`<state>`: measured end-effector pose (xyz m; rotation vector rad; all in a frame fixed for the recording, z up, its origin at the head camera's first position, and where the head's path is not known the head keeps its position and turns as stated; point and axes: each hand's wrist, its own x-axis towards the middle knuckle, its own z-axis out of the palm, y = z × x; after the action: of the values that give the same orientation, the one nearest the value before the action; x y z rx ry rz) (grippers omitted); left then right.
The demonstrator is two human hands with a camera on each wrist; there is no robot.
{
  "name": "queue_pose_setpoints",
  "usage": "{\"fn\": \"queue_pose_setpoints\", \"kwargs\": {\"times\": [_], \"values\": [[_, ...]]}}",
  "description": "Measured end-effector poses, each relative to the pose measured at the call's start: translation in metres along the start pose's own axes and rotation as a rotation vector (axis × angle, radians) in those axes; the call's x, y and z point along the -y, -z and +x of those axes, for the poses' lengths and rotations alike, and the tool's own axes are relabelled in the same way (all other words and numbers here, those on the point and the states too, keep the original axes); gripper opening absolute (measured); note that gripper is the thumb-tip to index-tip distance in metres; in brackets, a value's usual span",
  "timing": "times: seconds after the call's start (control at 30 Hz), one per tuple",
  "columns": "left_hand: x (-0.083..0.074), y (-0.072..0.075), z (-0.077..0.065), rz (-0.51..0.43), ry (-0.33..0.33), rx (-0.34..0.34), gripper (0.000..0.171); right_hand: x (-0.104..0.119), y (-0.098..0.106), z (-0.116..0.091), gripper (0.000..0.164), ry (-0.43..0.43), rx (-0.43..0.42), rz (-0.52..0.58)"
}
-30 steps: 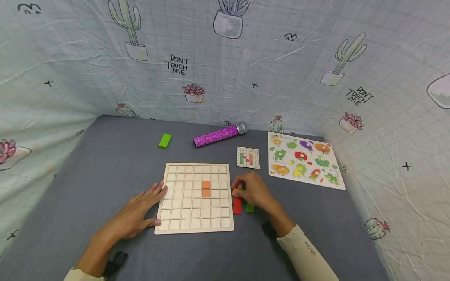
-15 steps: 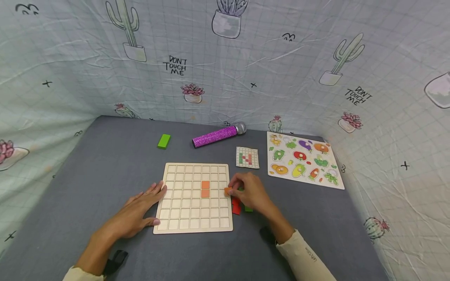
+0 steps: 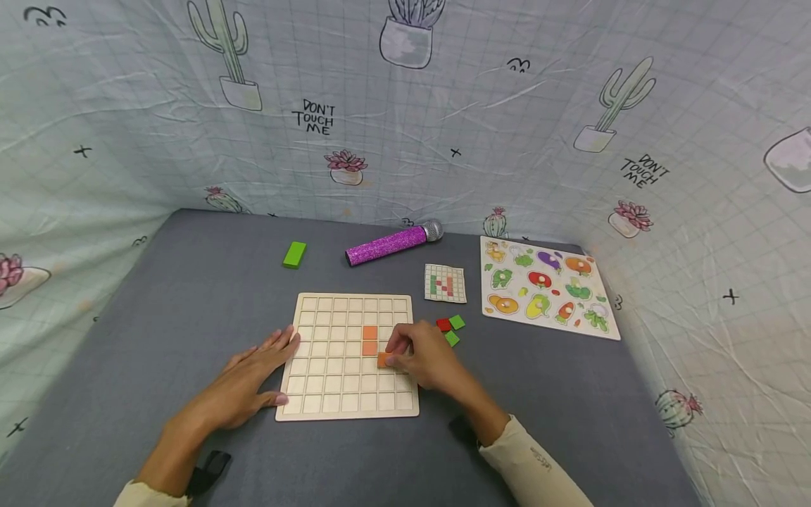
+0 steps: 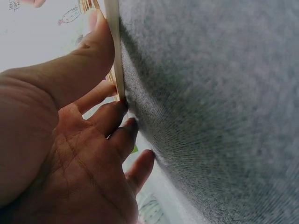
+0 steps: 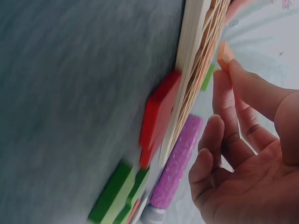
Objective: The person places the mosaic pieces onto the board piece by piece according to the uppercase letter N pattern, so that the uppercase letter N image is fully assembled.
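On the grey tabletop (image 3: 209, 296), the wooden grid board (image 3: 317, 410) risked sliding if the left hand (image 3: 247, 387), its fingers straight and grasping nothing at the left rim, were to lift while the right hand (image 3: 427, 355) pressed. The right hand's grip pinched the held orange tile (image 3: 383, 360) over the board, just right of and below the seated orange tiles (image 3: 370, 348); contact with the board could not be told. Held only near its edge, that tile might have slipped, or come down astride the grid lines if misaligned; a low fingertip might have nudged its seated neighbours.

Counted by size: 1 tabletop; 1 grid board; 1 vegetable puzzle board (image 3: 526, 320); 2 hands; 1 purple microphone (image 3: 388, 246); 1 pattern card (image 3: 445, 283); 1 green block (image 3: 294, 255); then tiles: 2 seated orange, 1 held orange, and, plain in the head view, 2 loose green tiles (image 3: 457, 322) and 1 loose red tile (image 3: 443, 324). The right wrist view showed red pieces (image 5: 161, 109) beside the board's edge, so the red total remained uncertain.
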<state>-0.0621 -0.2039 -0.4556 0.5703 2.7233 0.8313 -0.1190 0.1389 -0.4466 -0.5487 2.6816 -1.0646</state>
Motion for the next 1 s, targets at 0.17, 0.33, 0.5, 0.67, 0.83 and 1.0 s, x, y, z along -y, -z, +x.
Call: {"fn": "queue_pose_setpoints", "kwargs": {"times": [0.17,0.33,0.5,0.67,0.83,1.0], "values": [[-0.001,0.0,0.0,0.003,0.009,0.0,0.098,0.007,-0.011,0.005,0.018,0.02,-0.004,-0.052],[0.0,-0.001,0.0,-0.001,0.007,0.004,0.098,0.014,-0.019,0.008,0.019,0.009,-0.018,-0.095],[0.0,0.0,0.0,-0.001,0.008,0.004,0.098,0.019,-0.023,0.01,0.021,-0.001,-0.016,-0.131],[0.0,0.0,0.0,-0.001,0.005,0.001,0.097,0.02,-0.025,0.011,0.021,0.004,-0.016,-0.176],[0.001,0.0,-0.001,-0.005,-0.002,0.0,0.097,0.02,-0.027,0.011,0.02,0.009,-0.014,-0.198],[0.001,0.0,-0.001,-0.001,-0.005,-0.002,0.097,0.018,-0.026,0.011,0.017,0.018,-0.007,-0.195]]}}
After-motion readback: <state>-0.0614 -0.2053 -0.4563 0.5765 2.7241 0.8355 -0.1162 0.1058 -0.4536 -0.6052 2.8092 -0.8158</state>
